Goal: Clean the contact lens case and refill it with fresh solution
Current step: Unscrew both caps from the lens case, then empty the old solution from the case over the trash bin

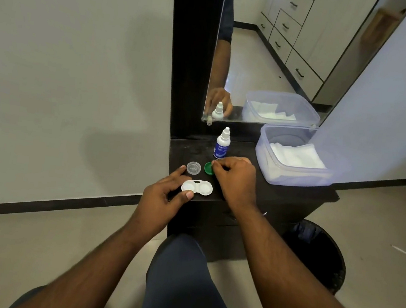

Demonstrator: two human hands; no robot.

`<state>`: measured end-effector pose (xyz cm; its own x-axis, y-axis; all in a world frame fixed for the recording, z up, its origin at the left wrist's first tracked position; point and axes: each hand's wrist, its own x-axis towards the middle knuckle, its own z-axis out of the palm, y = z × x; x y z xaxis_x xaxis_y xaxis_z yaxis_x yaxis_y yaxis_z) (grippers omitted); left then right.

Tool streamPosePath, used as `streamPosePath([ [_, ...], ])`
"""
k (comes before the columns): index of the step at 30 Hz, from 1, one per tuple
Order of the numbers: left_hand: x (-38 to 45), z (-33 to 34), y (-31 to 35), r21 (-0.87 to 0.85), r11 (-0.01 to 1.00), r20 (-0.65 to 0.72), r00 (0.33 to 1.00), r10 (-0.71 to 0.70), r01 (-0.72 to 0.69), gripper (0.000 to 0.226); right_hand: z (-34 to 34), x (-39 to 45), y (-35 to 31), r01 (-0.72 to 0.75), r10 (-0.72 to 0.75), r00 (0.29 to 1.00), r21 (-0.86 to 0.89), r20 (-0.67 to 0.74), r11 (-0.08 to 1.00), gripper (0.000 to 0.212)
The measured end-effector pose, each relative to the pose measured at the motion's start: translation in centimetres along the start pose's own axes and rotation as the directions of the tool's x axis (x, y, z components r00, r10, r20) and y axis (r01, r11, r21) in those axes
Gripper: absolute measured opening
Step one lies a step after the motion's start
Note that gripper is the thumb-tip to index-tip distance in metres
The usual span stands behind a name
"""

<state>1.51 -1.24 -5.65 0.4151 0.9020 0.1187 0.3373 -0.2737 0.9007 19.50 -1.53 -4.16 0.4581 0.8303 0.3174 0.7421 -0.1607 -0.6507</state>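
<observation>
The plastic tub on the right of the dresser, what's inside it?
Inside the clear plastic tub, white folded tissues or wipes fill the near part. The far part looks bare. Whatever lies beneath the stack is covered, so it cannot be seen.

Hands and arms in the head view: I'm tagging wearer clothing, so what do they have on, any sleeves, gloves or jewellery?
Both forearms are bare down to the bottom edge of the picture; no sleeve shows on them. The left hand and right hand wear no gloves, and no ring, watch or bracelet is visible. In the mirror, a reflected arm shows a dark sleeve ending above the elbow.
</observation>
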Motion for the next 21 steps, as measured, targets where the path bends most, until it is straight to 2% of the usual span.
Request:
streamPosePath([
  [5,0.0,0.3,0.1,-0.023,0.999,-0.026,0.999,-0.032,0.031,0.037,-0.2,-0.1,0.0,-0.002,0.006,0.998,0.073,-0.057,0.997,0.023],
  [9,0.1,0.3,0.6,-0.059,0.996,-0.020,0.998,-0.061,0.059,0.036,-1.0,-0.6,0.1,0.051,-0.031,0.995,0.221,-0.095,0.974,0.018],
  [12,0.2,0.0,1.3,0.026,0.997,-0.059,0.996,-0.065,0.067,0.037,-1.9,-1.2,0.7,0.100,-0.078,0.994,0.324,-0.079,0.941,0.015],
  [16,0.0,-0.6,3.0,0.232,0.973,-0.113,0.993,0.029,-0.002,0.035,-4.1,-2.9,1.3,-0.038,-0.012,0.997,0.580,0.082,0.813,0.017],
  [18,-0.2,-0.4,4.0,0.310,0.949,-0.099,0.990,0.097,-0.061,0.035,-5.1,-4.5,1.4,-0.116,-0.020,0.982,0.682,0.189,0.722,0.031],
  [21,-0.5,0.7,5.6,0.258,0.955,-0.031,0.987,0.160,-0.147,0.038,-6.6,-6.4,1.9,-0.168,-0.051,0.966,0.763,0.255,0.624,0.050],
])
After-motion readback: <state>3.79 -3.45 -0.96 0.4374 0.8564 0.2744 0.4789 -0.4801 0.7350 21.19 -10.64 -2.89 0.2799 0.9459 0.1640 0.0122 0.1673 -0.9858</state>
